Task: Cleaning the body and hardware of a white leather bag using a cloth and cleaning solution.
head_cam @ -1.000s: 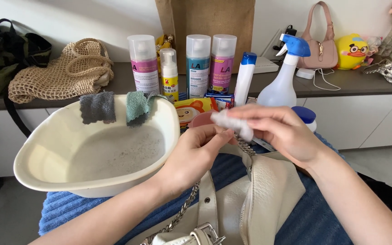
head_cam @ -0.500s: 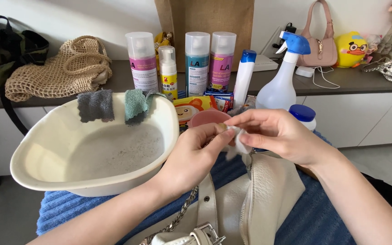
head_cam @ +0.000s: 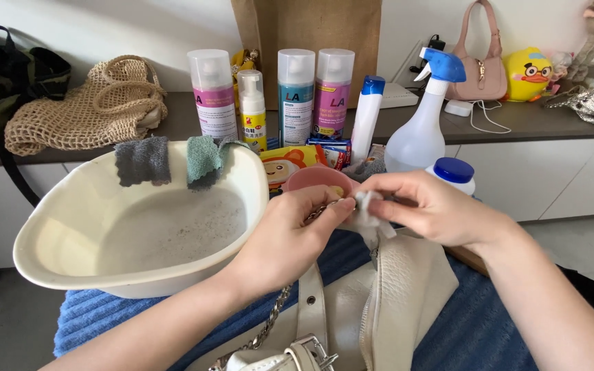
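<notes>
1. Presently, the left hand [head_cam: 287, 237] and the right hand [head_cam: 434, 209] are meeting over the cream leather bag [head_cam: 386, 302], which is lying near, on the blue ribbed towel [head_cam: 476, 330].
2. The right fingers are pinching shut on a small white wipe [head_cam: 367, 209]; the left fingers are curling closed around the bag's metal chain [head_cam: 269, 326] just beside it.
3. Compared with a second ago, the wipe is sitting lower and more crumpled, and both hands are closer to the bag's top edge, so the wiping appears to be working along the chain.
4. To the left, a cream basin [head_cam: 56, 254] is holding cloudy water, with a grey cloth [head_cam: 144, 159] and a green cloth [head_cam: 204, 159] hanging over its far rim.
5. Farther off, tall white spray cans [head_cam: 295, 96] with pink and teal bands are standing in a row; right of them, a slim white tube with a blue cap [head_cam: 366, 117] and a blue-triggered spray bottle [head_cam: 421, 117].
</notes>
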